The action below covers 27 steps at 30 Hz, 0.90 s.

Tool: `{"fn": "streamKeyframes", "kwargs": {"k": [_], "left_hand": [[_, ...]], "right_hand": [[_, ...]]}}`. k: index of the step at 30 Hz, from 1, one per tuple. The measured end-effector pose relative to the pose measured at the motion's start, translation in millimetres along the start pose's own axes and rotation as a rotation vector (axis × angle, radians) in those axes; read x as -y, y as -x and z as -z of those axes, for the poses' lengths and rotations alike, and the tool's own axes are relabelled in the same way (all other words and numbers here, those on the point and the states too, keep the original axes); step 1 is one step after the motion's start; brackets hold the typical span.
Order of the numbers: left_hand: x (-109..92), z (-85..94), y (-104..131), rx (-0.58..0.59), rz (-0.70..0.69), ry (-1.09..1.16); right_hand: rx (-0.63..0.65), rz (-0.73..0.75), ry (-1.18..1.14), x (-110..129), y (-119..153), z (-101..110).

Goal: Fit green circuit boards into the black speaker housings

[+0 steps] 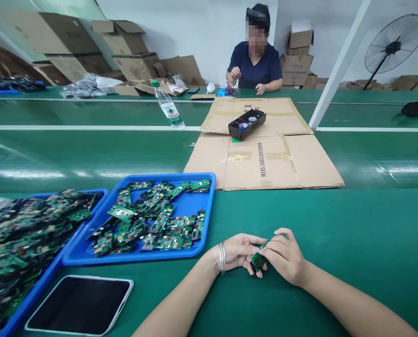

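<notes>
Between my two hands, just above the green table, is a small green circuit board (257, 262) with dark parts on its lower end. My left hand (237, 252), with silver bangles at the wrist, grips the board from the left, its fingers partly curled. My right hand (284, 256) pinches the board's upper right end between thumb and fingers. Left of my hands lies a blue tray (138, 260) holding many similar circuit boards (163, 224), some in rows and some in a loose heap.
Another blue tray (98, 199) heaped with boards stands far left. A phone (78, 304) lies in front of it. Flattened cardboard (244, 173) bears a black open box (247, 124); a water bottle (168, 107) stands beside it. Across the table sits a person (254, 61). A white post (339, 65) rises right.
</notes>
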<state>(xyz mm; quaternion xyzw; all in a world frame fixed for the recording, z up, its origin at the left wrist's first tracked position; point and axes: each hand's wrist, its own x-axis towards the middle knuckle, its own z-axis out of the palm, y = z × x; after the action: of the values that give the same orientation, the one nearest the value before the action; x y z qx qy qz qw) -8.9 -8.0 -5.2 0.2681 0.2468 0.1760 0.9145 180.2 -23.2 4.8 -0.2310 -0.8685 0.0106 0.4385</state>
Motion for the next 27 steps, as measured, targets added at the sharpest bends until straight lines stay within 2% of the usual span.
{"fn": "streamKeyframes", "kwargs": {"k": [8,11,13,15,21,23,27], "left_hand": [[5.2,2.4,-1.6,-0.053,-0.154,0.102],[5.4,6.1,-5.6,-0.089,-0.259,0.154],[4.1,8.5,-8.8,-0.121,-0.347,0.185],[3.1,10.3,-11.3,-0.15,-0.414,0.218],[9.8,15.8,-17.1,-0.158,-0.444,0.24],[13.2,20.5,-22.5,-0.163,-0.457,0.248],[18.9,36.3,-39.4,-0.174,-0.445,0.277]], "right_hand": [[-0.043,-0.249,0.038,-5.6,6.7,-4.4],[-0.06,-0.368,0.068,-16.0,-1.8,-7.0],[0.026,-0.41,0.118,-35.0,-21.1,-14.5],[0.183,-0.422,0.203,-63.6,-52.7,-29.1],[0.452,-0.395,0.323,-159.8,-160.2,-96.9],[0.542,-0.394,0.378,-182.0,-181.4,-114.6],[0.676,-0.411,0.488,-213.1,-207.3,-140.0]]}}
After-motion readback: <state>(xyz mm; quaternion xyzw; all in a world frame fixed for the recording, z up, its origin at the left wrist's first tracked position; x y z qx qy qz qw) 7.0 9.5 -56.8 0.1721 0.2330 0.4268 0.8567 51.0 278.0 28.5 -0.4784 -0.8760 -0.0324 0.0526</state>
